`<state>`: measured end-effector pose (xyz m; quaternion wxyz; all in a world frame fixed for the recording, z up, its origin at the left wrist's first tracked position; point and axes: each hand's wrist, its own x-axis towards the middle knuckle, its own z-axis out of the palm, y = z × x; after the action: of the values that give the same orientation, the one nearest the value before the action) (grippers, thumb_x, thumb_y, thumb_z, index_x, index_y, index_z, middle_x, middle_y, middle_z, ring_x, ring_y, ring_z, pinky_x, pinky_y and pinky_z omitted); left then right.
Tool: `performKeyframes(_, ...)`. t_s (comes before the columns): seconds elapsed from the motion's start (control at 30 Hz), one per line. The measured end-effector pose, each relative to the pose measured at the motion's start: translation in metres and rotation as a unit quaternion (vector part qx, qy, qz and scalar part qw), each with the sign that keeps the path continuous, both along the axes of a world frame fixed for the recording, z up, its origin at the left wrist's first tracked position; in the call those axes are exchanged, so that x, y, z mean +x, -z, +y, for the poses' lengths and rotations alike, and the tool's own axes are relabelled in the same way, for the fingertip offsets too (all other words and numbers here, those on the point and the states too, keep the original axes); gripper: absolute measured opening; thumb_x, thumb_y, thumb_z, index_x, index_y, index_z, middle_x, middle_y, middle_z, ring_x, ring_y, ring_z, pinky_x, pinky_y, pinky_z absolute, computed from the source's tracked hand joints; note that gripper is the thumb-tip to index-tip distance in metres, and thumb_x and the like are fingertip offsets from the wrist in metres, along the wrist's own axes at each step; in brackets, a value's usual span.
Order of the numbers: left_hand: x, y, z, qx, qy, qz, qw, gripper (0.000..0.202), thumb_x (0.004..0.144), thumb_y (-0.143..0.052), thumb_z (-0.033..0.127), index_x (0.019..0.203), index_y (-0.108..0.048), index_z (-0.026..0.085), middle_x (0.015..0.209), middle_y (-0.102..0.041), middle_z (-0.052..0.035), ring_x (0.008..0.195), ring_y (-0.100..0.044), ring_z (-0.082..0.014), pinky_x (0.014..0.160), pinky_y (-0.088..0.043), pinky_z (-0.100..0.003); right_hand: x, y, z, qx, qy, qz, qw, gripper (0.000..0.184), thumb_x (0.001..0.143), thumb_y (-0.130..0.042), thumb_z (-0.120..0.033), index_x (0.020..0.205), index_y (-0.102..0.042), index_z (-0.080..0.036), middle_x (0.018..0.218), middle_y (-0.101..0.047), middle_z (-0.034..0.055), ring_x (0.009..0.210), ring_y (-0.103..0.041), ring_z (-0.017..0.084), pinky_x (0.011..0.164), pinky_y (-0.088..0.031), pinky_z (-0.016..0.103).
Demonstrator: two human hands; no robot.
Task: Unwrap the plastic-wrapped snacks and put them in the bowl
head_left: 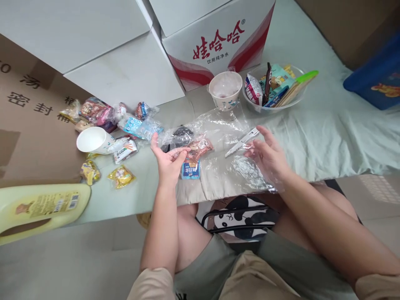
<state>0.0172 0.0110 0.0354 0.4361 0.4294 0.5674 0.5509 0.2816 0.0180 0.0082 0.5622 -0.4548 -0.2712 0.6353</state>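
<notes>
My left hand (pixel 171 163) pinches the edge of a clear plastic bag (pixel 215 125) between thumb and fingers. More of the crinkled film hangs around my right hand (pixel 270 155), whose fingers are bent on it with the index finger stretched out. A slim white, pen-like object (pixel 240 143) lies slantwise by my right fingertips; whether it is gripped is hard to tell. Close to my left fingertips is a brown snack packet (pixel 201 146), with a blue packet (pixel 190 171) below it. Something black (pixel 183 132) shows through the film behind them.
Behind stand a paper cup (pixel 225 89) and a clear bowl (pixel 271 107) of packets and sticks. To the left are a tipped white cup (pixel 93 140), several wrapped snacks (pixel 121 176) and a yellow jug (pixel 46 204). White cartons (pixel 218 46) line the back; a blue container (pixel 375 75) stands right.
</notes>
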Motion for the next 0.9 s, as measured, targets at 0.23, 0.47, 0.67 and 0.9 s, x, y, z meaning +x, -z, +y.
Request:
performKeyframes(0.23,-0.004,0.007,0.003,0.095,-0.058,0.085,0.990,0.097,0.074,-0.083,0.045,0.148,-0.023,0.032,0.080,-0.077,0.0018,0.061,-0.072,-0.0149,0.060,-0.057,-0.024,0.016,0.002,-0.002,0.104,-0.004,-0.196,0.975,0.032,0.077,-0.065,-0.023,0.108,-0.063,-0.029,0.085,-0.065,-0.0016,0.066,-0.062,0.014,0.061,-0.052,0.029)
performKeyframes(0.47,-0.005,0.012,0.001,0.174,-0.081,0.135,0.972,0.069,0.084,-0.072,0.045,0.137,-0.029,0.035,0.087,-0.077,0.0021,0.062,-0.070,-0.0135,0.061,-0.055,-0.026,0.022,0.005,-0.003,0.029,-0.135,-0.107,0.985,0.076,0.062,-0.058,-0.012,0.135,-0.056,-0.033,0.117,-0.073,0.0030,0.047,-0.046,0.006,0.040,-0.037,0.022)
performKeyframes(0.67,-0.014,0.018,0.001,0.137,-0.055,0.189,0.971,0.022,0.086,-0.065,0.040,0.093,-0.064,0.020,0.082,-0.073,-0.0034,0.063,-0.067,-0.0134,0.060,-0.053,-0.026,0.023,0.006,-0.004,0.049,-0.138,-0.121,0.982,0.051,0.066,-0.056,-0.016,0.113,-0.071,-0.028,0.116,-0.071,0.0011,0.044,-0.041,0.004,0.041,-0.037,0.025)
performKeyframes(0.9,-0.025,0.021,0.007,0.110,-0.014,0.266,0.958,0.046,0.071,-0.075,0.027,0.116,-0.068,0.018,0.076,-0.060,0.0023,0.071,-0.060,-0.0128,0.072,-0.052,-0.026,0.026,0.009,0.002,0.203,-0.039,-0.398,0.894,0.030,0.076,-0.064,-0.022,0.104,-0.071,-0.026,0.094,-0.066,0.0042,0.076,-0.057,0.019,0.069,-0.049,0.036)
